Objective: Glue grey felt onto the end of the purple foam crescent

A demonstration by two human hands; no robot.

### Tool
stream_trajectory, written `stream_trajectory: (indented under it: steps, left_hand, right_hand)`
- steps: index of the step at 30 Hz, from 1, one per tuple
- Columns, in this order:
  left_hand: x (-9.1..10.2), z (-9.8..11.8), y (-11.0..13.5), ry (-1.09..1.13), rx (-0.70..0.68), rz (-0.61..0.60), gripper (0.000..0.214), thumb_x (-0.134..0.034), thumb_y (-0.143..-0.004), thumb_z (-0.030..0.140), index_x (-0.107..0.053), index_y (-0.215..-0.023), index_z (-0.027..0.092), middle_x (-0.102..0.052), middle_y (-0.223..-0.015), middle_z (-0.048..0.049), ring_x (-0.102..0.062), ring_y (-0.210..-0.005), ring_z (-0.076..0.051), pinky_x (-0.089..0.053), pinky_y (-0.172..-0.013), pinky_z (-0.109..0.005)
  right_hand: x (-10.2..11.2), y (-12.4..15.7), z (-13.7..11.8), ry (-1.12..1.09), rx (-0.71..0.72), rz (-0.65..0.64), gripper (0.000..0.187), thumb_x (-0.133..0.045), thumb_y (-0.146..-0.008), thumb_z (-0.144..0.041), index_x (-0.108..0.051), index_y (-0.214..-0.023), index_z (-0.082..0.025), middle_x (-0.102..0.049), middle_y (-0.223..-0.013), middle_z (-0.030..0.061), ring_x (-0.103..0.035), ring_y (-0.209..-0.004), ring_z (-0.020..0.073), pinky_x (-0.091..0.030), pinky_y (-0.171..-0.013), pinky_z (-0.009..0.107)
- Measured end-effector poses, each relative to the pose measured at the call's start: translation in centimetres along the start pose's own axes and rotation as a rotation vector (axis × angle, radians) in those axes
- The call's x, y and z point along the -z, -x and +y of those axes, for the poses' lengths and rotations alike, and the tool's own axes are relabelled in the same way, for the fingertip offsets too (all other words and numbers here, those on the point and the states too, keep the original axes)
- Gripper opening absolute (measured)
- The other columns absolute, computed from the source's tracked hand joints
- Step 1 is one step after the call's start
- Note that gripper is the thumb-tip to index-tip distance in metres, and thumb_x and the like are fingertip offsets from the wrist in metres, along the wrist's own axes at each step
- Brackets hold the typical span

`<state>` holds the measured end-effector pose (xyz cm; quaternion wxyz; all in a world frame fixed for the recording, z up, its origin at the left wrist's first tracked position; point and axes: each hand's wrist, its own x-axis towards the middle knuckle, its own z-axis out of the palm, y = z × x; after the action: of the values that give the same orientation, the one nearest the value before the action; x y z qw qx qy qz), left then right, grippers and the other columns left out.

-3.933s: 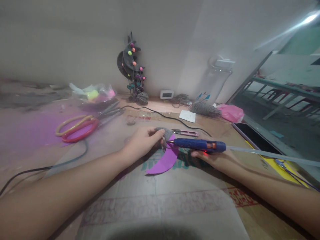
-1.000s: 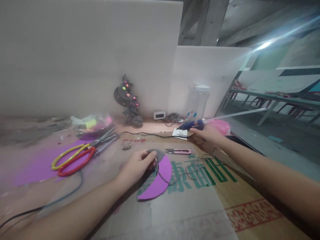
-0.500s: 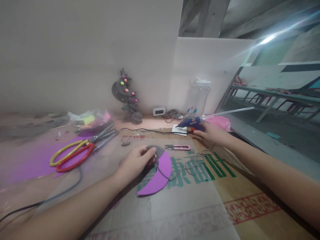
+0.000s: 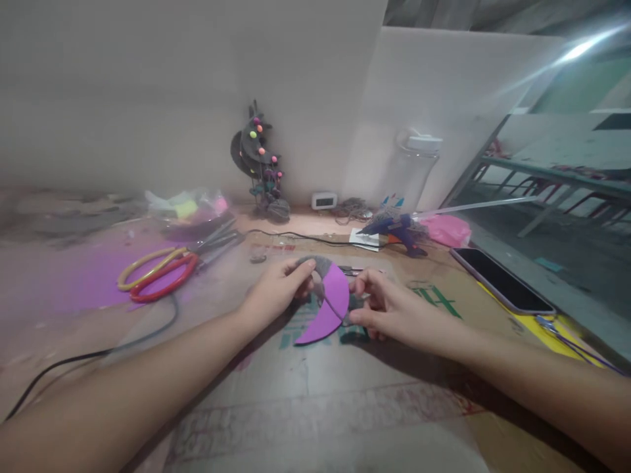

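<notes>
A purple foam crescent (image 4: 329,304) with a grey yarn-wrapped tip lies on the cardboard sheet (image 4: 315,387). My left hand (image 4: 276,292) is closed in a pinch on the crescent's grey top end. My right hand (image 4: 389,309) rests at the crescent's right edge, thumb and fingers touching the grey yarn strand that crosses it. The blue glue gun (image 4: 394,226) stands by itself on the table behind, its clear glue stick pointing right.
Red and yellow scissors (image 4: 158,272) lie at left on purple foam. A black cable (image 4: 98,355) runs across the table. A phone (image 4: 503,279), pink bag (image 4: 446,230), plastic jar (image 4: 411,171), small clock (image 4: 324,200) and a dark crescent ornament (image 4: 259,157) stand behind.
My right hand set the glue gun down at the back of the table, let go of it and came back to the crescent's right edge. The left hand kept its pinch.
</notes>
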<state>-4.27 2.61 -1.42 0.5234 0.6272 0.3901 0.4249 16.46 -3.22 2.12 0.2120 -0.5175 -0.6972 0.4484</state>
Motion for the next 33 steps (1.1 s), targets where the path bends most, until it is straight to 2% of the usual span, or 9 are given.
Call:
stream_trajectory:
  steps: [3, 5, 9, 13, 16, 19, 21, 27, 33]
  left_hand:
    - [0.1, 0.1, -0.1, 0.005, -0.001, 0.025, 0.037, -0.052, -0.085, 0.046, -0.053, -0.063, 0.015, -0.051, -0.056, 0.0025, -0.045, -0.051, -0.009, -0.034, -0.051, -0.023]
    - [0.1, 0.2, -0.1, -0.009, 0.006, 0.029, 0.037, -0.052, -0.085, 0.046, -0.053, -0.063, 0.015, -0.051, -0.056, 0.0023, -0.045, -0.051, -0.009, -0.034, -0.051, -0.023]
    - [0.0, 0.4, 0.0, -0.038, 0.018, 0.004, 0.036, -0.052, -0.085, 0.044, -0.051, -0.062, 0.016, -0.050, -0.056, 0.0026, -0.043, -0.051, -0.009, -0.033, -0.050, -0.023]
    - [-0.1, 0.5, 0.1, -0.098, 0.021, -0.006, 0.036, -0.051, -0.085, 0.043, -0.051, -0.061, 0.016, -0.049, -0.055, 0.0026, -0.043, -0.052, -0.010, -0.033, -0.052, -0.024]
    - [-0.1, 0.3, 0.0, -0.160, 0.004, -0.012, 0.036, -0.049, -0.086, 0.043, -0.052, -0.061, 0.016, -0.049, -0.056, 0.0022, -0.043, -0.052, -0.010, -0.033, -0.052, -0.024]
    - [-0.1, 0.2, 0.1, -0.217, -0.015, -0.038, 0.037, -0.047, -0.086, 0.043, -0.055, -0.062, 0.016, -0.050, -0.057, 0.0019, -0.043, -0.053, -0.011, -0.032, -0.052, -0.024]
    - [-0.1, 0.3, 0.3, -0.238, -0.011, -0.065, 0.038, -0.046, -0.087, 0.043, -0.056, -0.062, 0.016, -0.049, -0.056, 0.0020, -0.043, -0.052, -0.010, -0.032, -0.051, -0.023]
    - [-0.3, 0.9, 0.7, -0.257, 0.029, -0.086, 0.037, -0.046, -0.088, 0.043, -0.056, -0.063, 0.017, -0.051, -0.058, 0.0013, -0.045, -0.051, -0.010, -0.031, -0.048, -0.022]
    - [-0.2, 0.7, 0.6, -0.216, 0.054, -0.073, 0.034, -0.047, -0.087, 0.041, -0.055, -0.064, 0.017, -0.051, -0.058, 0.0014, -0.044, -0.050, -0.009, -0.032, -0.048, -0.022]
  right_hand:
    - [-0.7, 0.0, 0.2, -0.154, -0.035, -0.099, 0.032, -0.061, -0.082, -0.036, -0.033, -0.091, -0.023, -0.050, -0.064, -0.0082, -0.042, -0.044, 0.0063, -0.032, -0.042, 0.019]
    - [-0.6, 0.2, 0.3, -0.109, -0.005, -0.113, 0.027, -0.059, -0.083, -0.032, -0.037, -0.096, -0.023, -0.048, -0.060, -0.0090, -0.040, -0.045, 0.0068, -0.031, -0.044, 0.019]
    - [0.2, 0.9, 0.2, 0.470, 0.268, 0.174, 0.030, -0.058, -0.087, -0.030, -0.050, -0.114, -0.021, -0.056, -0.067, -0.0027, -0.051, -0.061, 0.0125, -0.036, -0.056, 0.024]
    - [1.2, 1.5, -0.6, 0.956, 0.563, 0.383, 0.018, -0.050, -0.090, -0.020, -0.065, -0.101, -0.018, -0.066, -0.083, 0.0078, -0.059, -0.079, 0.0181, -0.041, -0.067, 0.028]
    - [1.5, 1.5, -1.2, 1.131, 0.704, 0.410, 0.021, -0.048, -0.090, -0.017, -0.069, -0.087, -0.017, -0.063, -0.068, 0.0060, -0.057, -0.067, 0.0166, -0.040, -0.060, 0.027]
    - [1.2, 1.0, -1.3, 1.076, 0.808, 0.469, 0.025, -0.046, -0.092, -0.021, -0.069, -0.084, -0.017, -0.061, -0.063, 0.0038, -0.054, -0.061, 0.0156, -0.039, -0.058, 0.027]
    - [1.2, 0.4, -1.2, 0.944, 0.776, 0.492, 0.022, -0.049, -0.092, -0.023, -0.069, -0.086, -0.018, -0.065, -0.068, 0.0035, -0.056, -0.064, 0.0147, -0.040, -0.060, 0.026]
    - [1.8, -1.4, 0.3, 0.488, 0.430, 0.546, 0.017, -0.057, -0.088, -0.031, -0.068, -0.084, -0.018, -0.068, -0.074, 0.0016, -0.056, -0.060, 0.0118, -0.040, -0.055, 0.023]
    - [1.8, -1.5, 2.2, 0.408, 0.308, 0.420, 0.021, -0.055, -0.087, -0.033, -0.068, -0.080, -0.018, -0.068, -0.073, 0.0019, -0.057, -0.063, 0.0139, -0.041, -0.057, 0.024]
